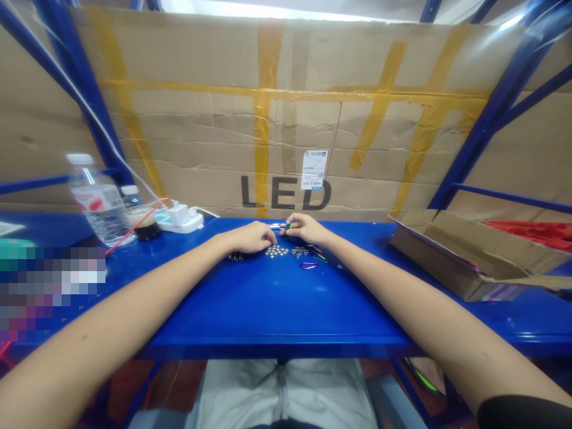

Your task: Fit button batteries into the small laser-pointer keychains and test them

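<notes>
My right hand [306, 227] pinches a small dark green piece [287, 227] between thumb and fingers, just above the blue table; its exact kind is too small to tell. To its left, my left hand [255, 237] is palm down with its fingers curled together. Its fingertips are beside a cluster of small round silver pieces [276, 251], and whatever they hold is hidden. Small black pieces [236, 257] lie partly under that hand. Below my right hand are a pile of silver metal pieces [300, 252], several coloured carabiners [318, 255] and a purple carabiner [308, 266].
On the blue table [286, 310], a water bottle [100, 205], a dark-liquid bottle [142, 217] and a white power strip [181, 220] stand at left. An open cardboard box [465, 262] is at right. A large taped cardboard sheet [201, 131] rises behind.
</notes>
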### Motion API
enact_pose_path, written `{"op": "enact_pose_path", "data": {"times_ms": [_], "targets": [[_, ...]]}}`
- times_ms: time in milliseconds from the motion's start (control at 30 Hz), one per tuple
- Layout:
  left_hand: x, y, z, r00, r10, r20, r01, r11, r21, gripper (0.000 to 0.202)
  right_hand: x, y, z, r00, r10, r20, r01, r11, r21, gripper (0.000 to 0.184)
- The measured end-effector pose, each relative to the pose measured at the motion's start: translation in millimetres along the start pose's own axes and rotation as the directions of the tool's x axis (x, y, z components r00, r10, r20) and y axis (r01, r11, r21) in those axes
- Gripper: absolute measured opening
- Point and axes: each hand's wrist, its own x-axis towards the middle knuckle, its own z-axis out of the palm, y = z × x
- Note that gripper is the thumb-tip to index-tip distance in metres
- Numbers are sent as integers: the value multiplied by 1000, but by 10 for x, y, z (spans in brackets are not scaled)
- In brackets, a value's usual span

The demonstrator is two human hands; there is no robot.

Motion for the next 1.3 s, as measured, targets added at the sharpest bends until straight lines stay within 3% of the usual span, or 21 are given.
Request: {"op": "enact_pose_path", "data": {"times_ms": [167,300,433,700,867,1133,1300], "targets": [[30,-37,36,1000,9,-23,-10,999,-49,25,-29,-42,40,985,-112,129,132,979,-154,19],[66,-68,95,997,16,-70,-21,997,-68,19,-40,-63,65,975,-118,187,161,958,-237,16],[79,-50,103,996,21,-81,-28,996,-84,19,-34,-60,61,974,-116,192,159,962,-223,16],[56,48,62,995,-94,-18,92,988,-121,17,-30,-61,37,977,-109,183,145,969,-198,17],[60,25,82,994,-45,-95,41,998,-39,14,-36,-64,24,977,-100,190,140,968,-210,16],[29,66,47,997,-3,-81,5,1000,28,14,-27,-52,30,975,-102,196,143,968,-207,16],[26,62,63,987,57,-149,-51,998,40,11,-25,-48,23,974,-114,194,155,964,-214,17]]}}
